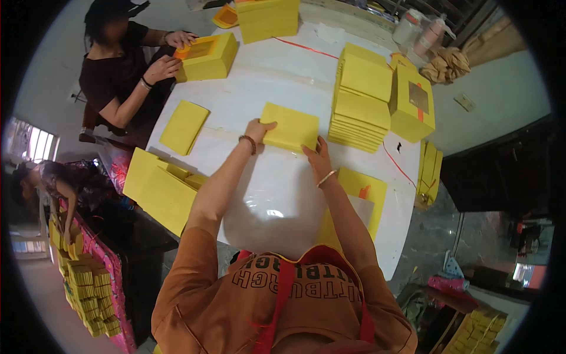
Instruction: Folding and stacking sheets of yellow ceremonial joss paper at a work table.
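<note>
In front of me, on the white table [247, 76], a flat yellow folded carton [290, 127] is gripped at both sides. My left hand [257, 132] has its left edge, thumb on top. My right hand [319, 158] pinches its lower right corner, and its fingertips are partly hidden. To the left lies another flat yellow carton [184, 127]. Closer to me, a larger yellow folded piece [162, 190] reaches under my left forearm. Beneath my right forearm rests a yellow sheet [372, 187] with a pale panel and an orange mark. Glossy clear plastic [265, 215] covers the tabletop nearest me.
Stacked yellow cartons [362, 74] and a windowed yellow box [404, 121] stand on the right. At upper left, a co-worker's hands [168, 65] touch a yellow box [215, 62]. Another person [59, 177] bends over yellow bundles [88, 283]. A red ribbon [306, 47] crosses the far tabletop.
</note>
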Demonstrator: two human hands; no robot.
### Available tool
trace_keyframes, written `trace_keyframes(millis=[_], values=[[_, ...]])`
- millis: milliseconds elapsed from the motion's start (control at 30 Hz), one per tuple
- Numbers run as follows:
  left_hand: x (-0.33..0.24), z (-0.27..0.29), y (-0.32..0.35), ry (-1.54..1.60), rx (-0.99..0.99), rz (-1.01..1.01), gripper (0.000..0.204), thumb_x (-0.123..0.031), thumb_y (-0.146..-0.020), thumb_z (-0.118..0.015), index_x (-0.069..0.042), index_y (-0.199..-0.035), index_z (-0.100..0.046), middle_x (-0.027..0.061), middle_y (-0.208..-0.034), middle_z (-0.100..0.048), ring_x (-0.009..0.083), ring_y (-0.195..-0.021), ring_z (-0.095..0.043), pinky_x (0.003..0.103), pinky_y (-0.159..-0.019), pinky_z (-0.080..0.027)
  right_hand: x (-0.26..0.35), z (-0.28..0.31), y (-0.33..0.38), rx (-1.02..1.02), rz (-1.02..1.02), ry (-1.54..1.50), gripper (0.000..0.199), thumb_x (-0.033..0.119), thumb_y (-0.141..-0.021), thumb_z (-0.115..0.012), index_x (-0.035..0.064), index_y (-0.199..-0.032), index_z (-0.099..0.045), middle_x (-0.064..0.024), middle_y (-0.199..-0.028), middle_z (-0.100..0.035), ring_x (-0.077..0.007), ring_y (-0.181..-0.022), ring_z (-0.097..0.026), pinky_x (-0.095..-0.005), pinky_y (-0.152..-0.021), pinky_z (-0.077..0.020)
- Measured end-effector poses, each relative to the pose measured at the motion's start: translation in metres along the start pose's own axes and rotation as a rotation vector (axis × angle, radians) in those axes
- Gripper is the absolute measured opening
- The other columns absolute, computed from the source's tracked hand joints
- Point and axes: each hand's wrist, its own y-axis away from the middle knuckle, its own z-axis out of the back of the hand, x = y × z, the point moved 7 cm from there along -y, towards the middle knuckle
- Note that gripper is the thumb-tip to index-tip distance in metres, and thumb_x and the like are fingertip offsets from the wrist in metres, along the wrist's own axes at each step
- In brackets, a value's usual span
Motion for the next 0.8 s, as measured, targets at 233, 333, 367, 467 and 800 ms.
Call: trace_keyframes(millis=[233,333,367,467,800], values=[[0.018,0.013,-0.035,0.208,0.109,0.057,0.030,-0.010,-0.077,-0.066,0.004,-0.100,-0.053,0.0125,-0.094,-0.060,0.0218,-0.082,-0.061,0.033,-0.069,-0.050,0.018,-0.003,0.045,-0.014,-0.130,0.019,0.063,0.018,-0.080,-0.064,0.0087,-0.133,-0.030,-0.0108,-0.122,-0.045,-0.0171,-0.105,-0.049,-0.0325,-0.087,-0.0405],[0.027,0.017,-0.044,0.140,0.070,0.203,0.030,-0.012,-0.076,-0.066,0.002,-0.100,-0.054,0.0118,-0.093,-0.060,0.0212,-0.080,-0.060,0.031,-0.070,-0.049,0.042,0.013,0.059,0.052,-0.181,-0.211,0.056,0.020,-0.082,-0.060,0.0115,-0.131,-0.035,-0.0073,-0.117,-0.050,-0.0163,-0.102,-0.050,-0.0317,-0.083,-0.0414],[0.025,0.010,-0.044,0.138,0.081,0.206,0.030,-0.012,-0.076,-0.066,0.002,-0.100,-0.054,0.0118,-0.093,-0.060,0.0212,-0.080,-0.060,0.031,-0.070,-0.049,0.051,0.023,0.062,0.081,-0.197,-0.306,0.051,0.021,-0.084,-0.059,0.0125,-0.130,-0.037,-0.0054,-0.113,-0.052,-0.0160,-0.101,-0.051,-0.0314,-0.082,-0.0416],[0.021,0.000,-0.036,0.027,0.051,0.256,0.030,-0.016,-0.079,-0.064,-0.002,-0.102,-0.054,0.0077,-0.089,-0.061,0.0204,-0.075,-0.060,0.031,-0.067,-0.048,0.066,0.063,0.074,-0.030,-0.052,-0.350,0.045,0.021,-0.085,-0.056,0.0129,-0.127,-0.041,-0.0041,-0.108,-0.055,-0.0169,-0.098,-0.052,-0.0333,-0.080,-0.0429],[0.017,0.012,-0.035,-0.164,-0.095,-0.110,0.047,-0.024,-0.074,-0.070,0.004,-0.108,-0.054,0.0110,-0.098,-0.062,0.0202,-0.079,-0.061,0.034,-0.065,-0.050,0.060,0.170,0.132,-0.205,0.026,-0.477,0.032,0.014,-0.087,-0.055,0.0119,-0.118,-0.049,-0.0036,-0.100,-0.060,-0.0157,-0.091,-0.060,-0.0334,-0.074,-0.0500]])
